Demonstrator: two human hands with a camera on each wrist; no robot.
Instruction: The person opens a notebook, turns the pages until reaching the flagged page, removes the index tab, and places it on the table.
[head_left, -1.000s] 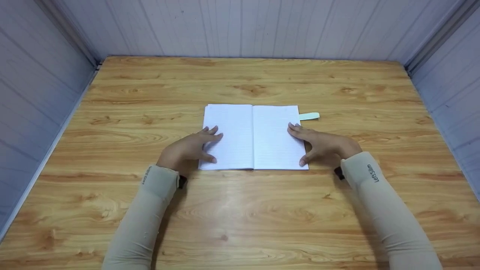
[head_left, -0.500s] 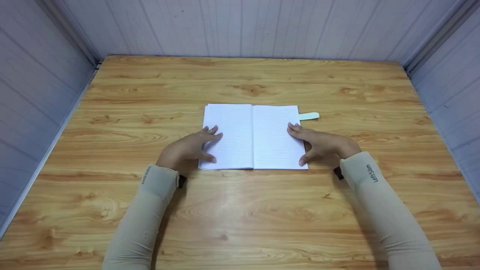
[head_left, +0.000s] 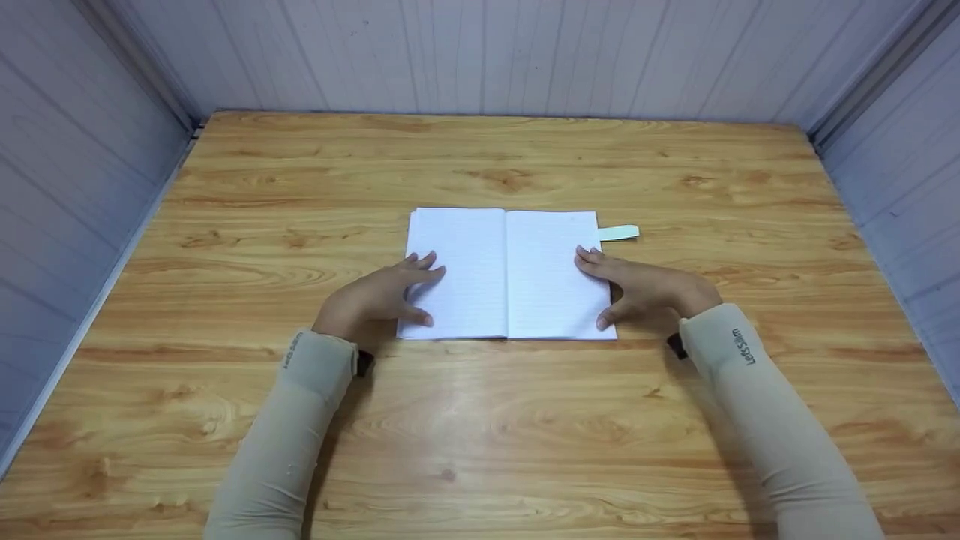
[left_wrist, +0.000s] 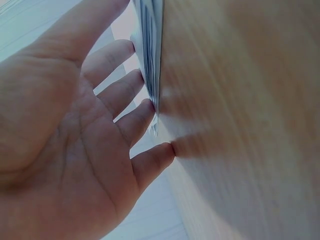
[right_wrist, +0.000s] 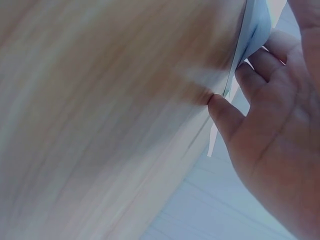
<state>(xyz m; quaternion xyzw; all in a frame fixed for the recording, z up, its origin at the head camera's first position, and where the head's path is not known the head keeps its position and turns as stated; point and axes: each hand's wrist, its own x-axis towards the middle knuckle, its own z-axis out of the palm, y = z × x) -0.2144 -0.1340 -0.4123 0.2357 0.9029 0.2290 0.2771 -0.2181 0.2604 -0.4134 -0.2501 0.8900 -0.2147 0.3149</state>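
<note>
An open notebook (head_left: 505, 289) with white lined pages lies flat near the middle of the wooden table. Across its left edge rests my left hand (head_left: 375, 296), fingers spread, with thumb and fingertips on the page. My right hand (head_left: 652, 286) mirrors it at the right edge, its fingertips also on the paper. From the left wrist view, the page stack (left_wrist: 150, 55) meets the fingertips while the little finger touches the table. In the right wrist view the little finger also touches the wood beside the notebook's edge (right_wrist: 247, 42). A pale strip (head_left: 619, 232) sticks out past the right page.
The wood-grain table (head_left: 480, 435) reaches back to a white panelled wall (head_left: 480, 60). Similar panels stand along the left side (head_left: 67, 187) and the right side (head_left: 900, 172). Both forearms wear beige sleeves (head_left: 780, 420), with a dark piece under each wrist.
</note>
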